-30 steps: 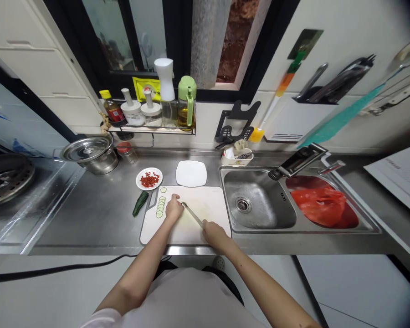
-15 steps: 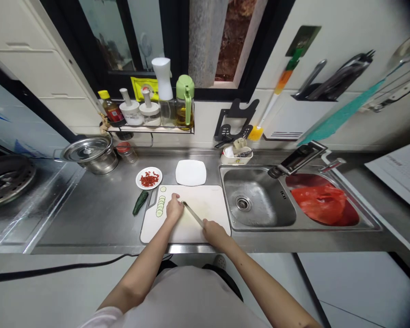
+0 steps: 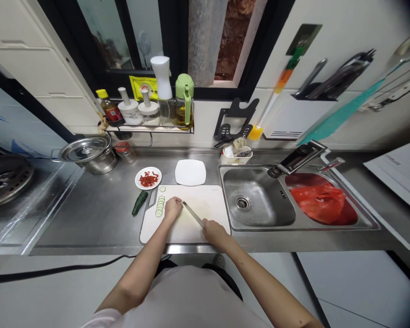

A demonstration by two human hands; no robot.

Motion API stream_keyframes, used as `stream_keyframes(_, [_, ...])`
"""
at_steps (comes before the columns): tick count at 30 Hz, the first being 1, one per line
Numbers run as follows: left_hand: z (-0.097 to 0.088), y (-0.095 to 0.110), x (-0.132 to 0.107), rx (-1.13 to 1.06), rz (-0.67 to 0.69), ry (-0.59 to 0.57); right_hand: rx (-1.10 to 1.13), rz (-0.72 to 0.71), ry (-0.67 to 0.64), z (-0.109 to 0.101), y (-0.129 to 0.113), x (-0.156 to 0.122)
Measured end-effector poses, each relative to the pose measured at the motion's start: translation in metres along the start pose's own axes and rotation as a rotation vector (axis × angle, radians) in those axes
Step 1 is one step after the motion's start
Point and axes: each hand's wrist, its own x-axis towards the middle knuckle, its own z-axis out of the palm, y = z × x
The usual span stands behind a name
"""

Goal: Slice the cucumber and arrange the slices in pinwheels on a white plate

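Observation:
A white cutting board point(image 3: 208, 202) lies on the steel counter in front of me. My right hand point(image 3: 214, 233) is closed round the handle of a knife point(image 3: 192, 213) whose blade slants up-left across the board. Its tip meets my left hand point(image 3: 172, 208), which is curled on something on the board that I cannot make out. A row of cucumber slices point(image 3: 160, 206) lies just left of that hand. A dark green cucumber piece point(image 3: 140, 202) rests on the counter beside the board.
Behind the board stand a small plate of red chilli pieces point(image 3: 148, 178) and a white square plate point(image 3: 190, 172). A double sink point(image 3: 259, 200) with a red bag point(image 3: 319, 202) is at right. A lidded steel pot point(image 3: 89, 152) and a condiment shelf point(image 3: 150, 116) are at the back left.
My left hand has slid slightly down and left along the board. The knife and right hand have hardly moved.

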Motion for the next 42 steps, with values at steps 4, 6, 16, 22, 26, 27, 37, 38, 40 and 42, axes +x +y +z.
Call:
stream_keyframes(4, [-0.001,0.001,0.0,-0.02,-0.001,-0.001,0.007,-0.006,0.006,0.001,-0.001,0.002])
stream_keyframes(6, [-0.002,0.001,0.0,-0.03,-0.004,-0.006,0.0,-0.011,0.008,0.001,-0.001,0.004])
stream_keyframes(16, [-0.001,-0.001,0.006,-0.011,-0.031,-0.022,0.009,-0.017,0.012,0.003,-0.002,0.006])
stream_keyframes(22, [0.0,-0.005,0.01,-0.039,-0.023,-0.031,0.017,-0.011,0.021,0.004,-0.002,0.004])
stream_keyframes(26, [0.001,-0.006,0.012,-0.061,-0.017,-0.042,0.006,-0.005,0.019,0.004,-0.004,0.003])
stream_keyframes(27, [0.001,-0.006,0.013,-0.064,-0.016,-0.044,0.003,-0.002,0.018,0.004,-0.004,0.003])
stream_keyframes(37, [0.001,-0.007,0.015,-0.044,-0.016,-0.038,0.013,0.008,0.013,0.002,-0.005,0.004])
stream_keyframes(38, [0.001,-0.007,0.015,-0.041,-0.015,-0.039,0.015,0.007,0.012,0.002,-0.004,0.003])
stream_keyframes(40, [0.001,-0.007,0.016,-0.037,-0.011,-0.043,0.017,0.005,0.012,0.002,-0.004,0.003])
stream_keyframes(42, [0.0,-0.007,0.016,-0.035,-0.009,-0.045,0.02,0.006,0.013,0.002,-0.005,0.003])
